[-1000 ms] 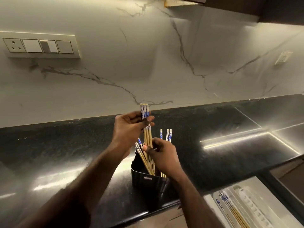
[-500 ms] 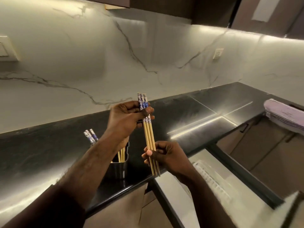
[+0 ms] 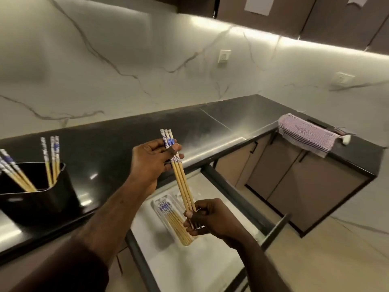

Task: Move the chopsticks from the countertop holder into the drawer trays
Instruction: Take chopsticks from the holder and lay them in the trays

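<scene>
Head cam: part done, w/ one bunch of chopsticks (image 3: 175,224) already lying in a tray (image 3: 155,204) in the open drawer (image 3: 189,268), down by the right hand. Holding a small bunch of sticks (image 3: 181,180) up over that drawer now, left hand (image 3: 154,159) pinching the blue tops & right hand (image 3: 207,219) pinching the thin ends, not yet put down. More left in the black holder (image 3: 42,199) on the counter (image 3: 117,133), approx 3 standing up + a few leaning at the left edge, so prob. a couple more trips.
</scene>
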### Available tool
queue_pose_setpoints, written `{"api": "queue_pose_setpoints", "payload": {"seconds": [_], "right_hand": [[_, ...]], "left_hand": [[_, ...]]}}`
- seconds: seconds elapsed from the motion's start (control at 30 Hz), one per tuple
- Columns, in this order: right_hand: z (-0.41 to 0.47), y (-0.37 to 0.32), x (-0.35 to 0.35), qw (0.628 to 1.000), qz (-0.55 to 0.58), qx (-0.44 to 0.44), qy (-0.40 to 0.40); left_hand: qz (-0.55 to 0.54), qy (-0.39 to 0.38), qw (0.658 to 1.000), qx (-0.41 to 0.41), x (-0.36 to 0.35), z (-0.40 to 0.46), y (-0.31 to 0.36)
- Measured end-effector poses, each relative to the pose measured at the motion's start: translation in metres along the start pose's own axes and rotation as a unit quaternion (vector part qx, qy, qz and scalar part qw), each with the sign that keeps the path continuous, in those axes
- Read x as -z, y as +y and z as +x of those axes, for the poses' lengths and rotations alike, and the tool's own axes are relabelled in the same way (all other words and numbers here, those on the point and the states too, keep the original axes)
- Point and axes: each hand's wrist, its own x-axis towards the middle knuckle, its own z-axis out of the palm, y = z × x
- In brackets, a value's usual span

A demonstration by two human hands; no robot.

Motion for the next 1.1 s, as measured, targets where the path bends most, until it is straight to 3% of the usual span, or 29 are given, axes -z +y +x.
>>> {"api": "queue_pose_setpoints", "payload": {"seconds": [0.37, 0.7, 0.77, 0.87, 1.1], "right_hand": [[0.035, 0.075, 0.081, 0.992, 0.022, -0.120, 0.030], [0.118, 0.146, 0.115, 0.952, -0.035, -0.291, 0.090], [0.135, 0.160, 0.116, 0.944, -0.069, -0.308, 0.094], [0.157, 0.180, 0.119, 0.939, -0.103, -0.314, 0.089], [0.194, 0.213, 0.115, 0.937, -0.133, -0.320, 0.034]], "left_hand": [[0.017, 0.003, 0.995, 0.096, -0.073, 0.050, -0.112], [0.191, -0.043, 0.956, 0.218, -0.066, 0.123, -0.257], [0.291, -0.053, 0.935, 0.198, -0.064, 0.134, -0.282], [0.454, -0.066, 0.874, 0.159, -0.062, 0.146, -0.306], [0.591, -0.030, 0.801, 0.092, -0.051, 0.148, -0.347]]}}
